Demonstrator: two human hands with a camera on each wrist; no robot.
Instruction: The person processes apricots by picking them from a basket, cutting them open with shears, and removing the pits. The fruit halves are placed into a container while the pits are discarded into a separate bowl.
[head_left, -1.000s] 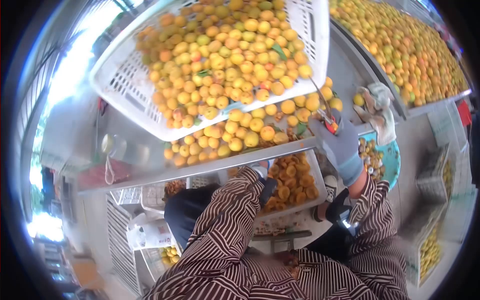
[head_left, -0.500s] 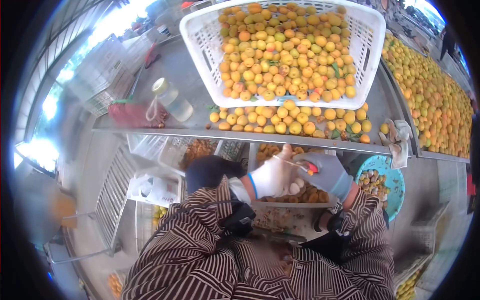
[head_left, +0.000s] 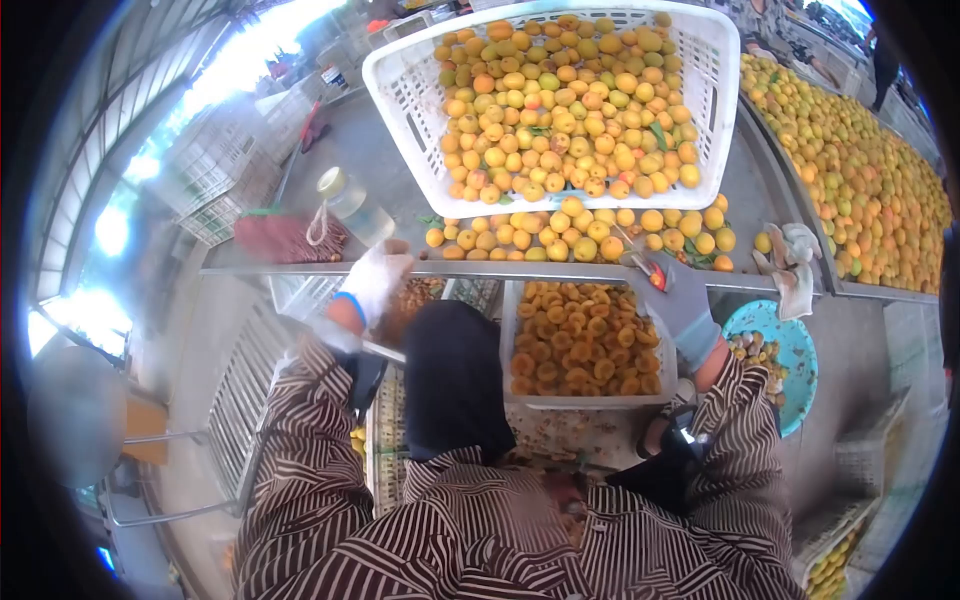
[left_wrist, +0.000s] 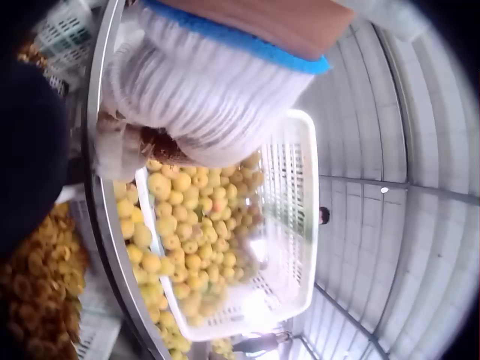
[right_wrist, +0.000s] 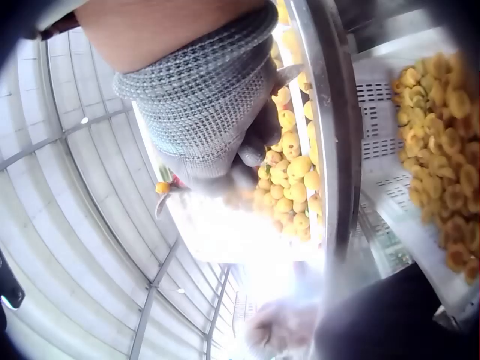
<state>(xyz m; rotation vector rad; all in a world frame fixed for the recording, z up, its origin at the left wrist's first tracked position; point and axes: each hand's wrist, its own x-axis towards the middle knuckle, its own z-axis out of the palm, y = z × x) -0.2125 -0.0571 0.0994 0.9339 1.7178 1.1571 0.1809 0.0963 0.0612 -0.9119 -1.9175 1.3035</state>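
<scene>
The right hand (head_left: 682, 298) reaches up to the desk (head_left: 480, 268) edge, its grip clenched round a red-handled knife (head_left: 648, 268) beside the loose apricots (head_left: 585, 232). The left hand (head_left: 375, 275) rests on that edge, but whether its grip is closed cannot be told.

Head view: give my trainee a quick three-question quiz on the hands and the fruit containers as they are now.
1. True or false: the right hand holds a small red-handled knife.
2. Pick one: the white basket on the table holds A) whole yellow-orange fruit, B) halved fruit, C) pits only.
3. One word: is the tray of halved fruit above or below the table's front edge, where the left hand is?

Key: 1 true. 2 A. 3 below.
</scene>
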